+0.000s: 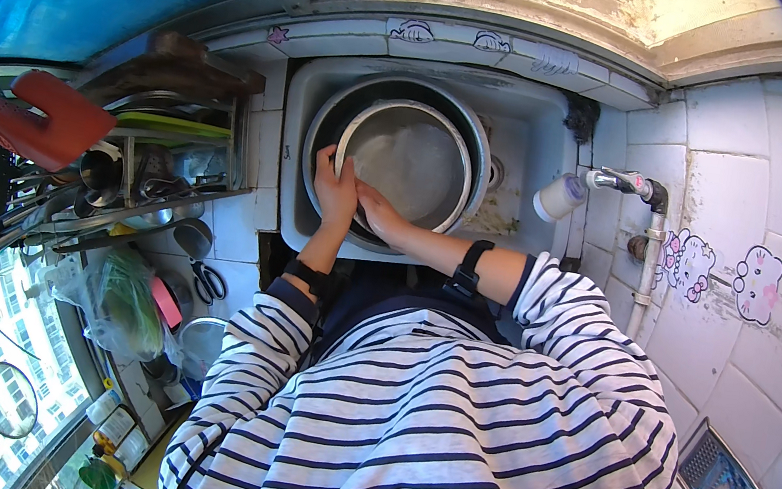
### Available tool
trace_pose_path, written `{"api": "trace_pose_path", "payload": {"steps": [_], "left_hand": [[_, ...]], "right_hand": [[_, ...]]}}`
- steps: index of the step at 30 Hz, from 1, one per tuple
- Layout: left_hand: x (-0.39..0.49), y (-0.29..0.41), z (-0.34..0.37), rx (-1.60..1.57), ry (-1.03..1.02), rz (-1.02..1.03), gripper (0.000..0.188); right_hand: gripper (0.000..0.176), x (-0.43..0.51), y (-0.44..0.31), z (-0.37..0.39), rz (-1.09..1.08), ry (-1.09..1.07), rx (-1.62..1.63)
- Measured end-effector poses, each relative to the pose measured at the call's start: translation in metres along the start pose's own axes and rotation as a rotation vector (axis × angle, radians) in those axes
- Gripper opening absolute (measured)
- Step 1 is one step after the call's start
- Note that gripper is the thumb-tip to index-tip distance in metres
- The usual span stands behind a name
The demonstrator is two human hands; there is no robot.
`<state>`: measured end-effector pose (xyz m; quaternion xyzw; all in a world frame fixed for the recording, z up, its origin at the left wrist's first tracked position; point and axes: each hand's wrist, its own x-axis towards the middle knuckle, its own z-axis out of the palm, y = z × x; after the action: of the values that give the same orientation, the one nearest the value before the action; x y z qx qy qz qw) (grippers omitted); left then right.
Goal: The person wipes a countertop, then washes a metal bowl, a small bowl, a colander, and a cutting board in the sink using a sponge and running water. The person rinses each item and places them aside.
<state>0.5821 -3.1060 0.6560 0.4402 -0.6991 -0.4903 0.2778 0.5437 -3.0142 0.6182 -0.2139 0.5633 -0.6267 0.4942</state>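
A round metal pot (414,164) with cloudy water in it sits tilted inside a larger metal basin (483,160). Both stand in the left part of a pale sink (541,126). My left hand (336,187) grips the pot's left rim, thumb over the inner side and fingers outside. Close beside it, my right hand (382,214) lies against the near-left rim of the pot. Its fingertips reach towards my left hand and are partly hidden, so its hold is unclear. Dark straps circle both wrists.
A tap (620,180) with a white filter (559,198) juts over the sink's right side. Food scraps (504,223) lie near the drain (496,174). On the left are a utensil rack (133,168), a red oven mitt (45,121), scissors (207,283) and bagged greens (128,304).
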Motion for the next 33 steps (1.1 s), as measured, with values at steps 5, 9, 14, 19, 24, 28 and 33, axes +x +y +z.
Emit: {"api": "trace_pose_path", "payload": {"steps": [5,9,14,19,24,28,33], "left_hand": [[0.017,-0.01,0.016,-0.014,0.014,0.051,0.028],[0.022,-0.016,0.017,-0.044,-0.022,0.051,0.034],[0.022,-0.009,0.008,0.111,-0.095,0.071,0.039],[0.022,-0.007,0.005,0.147,-0.117,0.052,0.04],[0.014,-0.022,0.003,0.153,-0.031,0.048,0.04],[0.011,-0.028,0.004,0.076,-0.02,0.056,0.04],[0.009,-0.014,-0.004,0.094,-0.026,0.096,0.038]], "right_hand": [[0.041,-0.041,-0.022,-0.075,-0.036,-0.306,-0.774],[0.035,-0.06,-0.044,-0.126,-0.02,-0.339,-1.222],[0.023,-0.03,-0.056,-0.161,-0.201,-0.398,-1.693],[0.025,0.019,-0.056,-0.174,-0.503,-0.288,-2.047],[0.024,0.021,-0.046,-0.17,-0.443,-0.362,-2.071],[0.019,0.002,-0.03,-0.147,0.076,-0.405,-1.911],[0.02,-0.032,-0.009,-0.112,-0.036,-0.324,-1.437]]}}
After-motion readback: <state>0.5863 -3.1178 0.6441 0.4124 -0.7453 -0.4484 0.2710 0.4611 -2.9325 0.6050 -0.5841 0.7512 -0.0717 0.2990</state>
